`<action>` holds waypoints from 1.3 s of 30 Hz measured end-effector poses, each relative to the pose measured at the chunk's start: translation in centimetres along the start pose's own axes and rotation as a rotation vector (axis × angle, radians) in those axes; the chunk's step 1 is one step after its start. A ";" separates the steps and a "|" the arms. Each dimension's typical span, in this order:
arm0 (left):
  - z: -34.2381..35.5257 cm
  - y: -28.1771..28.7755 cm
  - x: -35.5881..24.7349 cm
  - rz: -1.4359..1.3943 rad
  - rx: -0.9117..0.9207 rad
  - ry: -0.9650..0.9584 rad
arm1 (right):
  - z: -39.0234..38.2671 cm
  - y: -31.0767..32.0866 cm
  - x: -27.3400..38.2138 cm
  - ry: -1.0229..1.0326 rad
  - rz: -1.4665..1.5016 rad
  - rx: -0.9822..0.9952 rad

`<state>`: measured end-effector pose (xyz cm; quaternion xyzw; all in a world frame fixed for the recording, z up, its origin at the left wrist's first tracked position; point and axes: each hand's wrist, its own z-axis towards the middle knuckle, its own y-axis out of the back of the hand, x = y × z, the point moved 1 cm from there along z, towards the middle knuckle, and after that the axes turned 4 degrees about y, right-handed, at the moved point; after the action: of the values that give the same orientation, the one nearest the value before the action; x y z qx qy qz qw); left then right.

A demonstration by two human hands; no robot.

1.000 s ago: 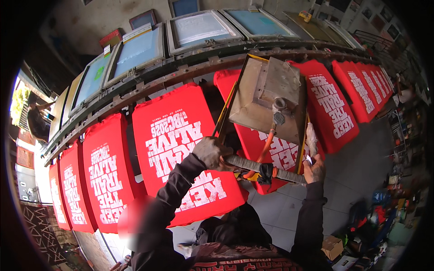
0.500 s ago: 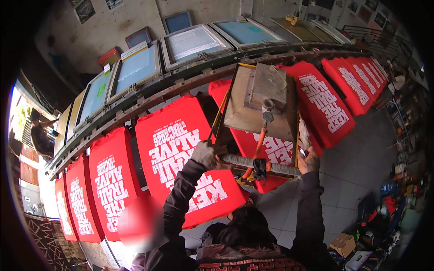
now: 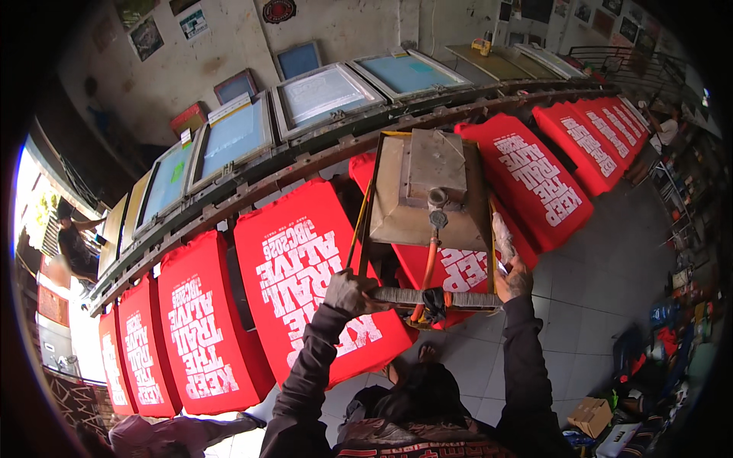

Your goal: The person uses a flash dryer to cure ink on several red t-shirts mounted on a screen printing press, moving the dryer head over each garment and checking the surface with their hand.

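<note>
Holding the wrapped handle, with fingers of my left hand and right hand clamped near its two ends, I have the metal hood over one red shirt, whose print may smear if uneven lifting tilts it

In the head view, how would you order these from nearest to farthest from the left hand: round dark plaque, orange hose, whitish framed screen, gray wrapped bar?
From the left hand:
1. Gray wrapped bar: right at it, stretching rightward.
2. Orange hose: to its right.
3. Whitish framed screen: well ahead.
4. Round dark plaque: farthest, on the back wall.
</note>
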<state>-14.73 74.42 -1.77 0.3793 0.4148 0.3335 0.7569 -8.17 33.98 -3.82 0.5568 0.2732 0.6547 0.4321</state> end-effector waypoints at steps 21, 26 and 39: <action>-3.1 -0.6 -5.8 0.041 -0.132 0.160 | 2.5 0.0 -1.0 0.025 0.041 0.140; -2.6 0.0 -6.0 0.050 -0.232 0.112 | 2.8 -0.5 -0.8 0.023 0.010 0.192; -3.2 1.2 -10.1 0.115 -0.120 0.098 | -0.5 0.7 -2.3 0.042 -0.010 0.080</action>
<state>-22.16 67.71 1.88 0.3395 0.4082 0.4187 0.7367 -8.87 31.75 -4.48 0.5583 0.3112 0.6527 0.4068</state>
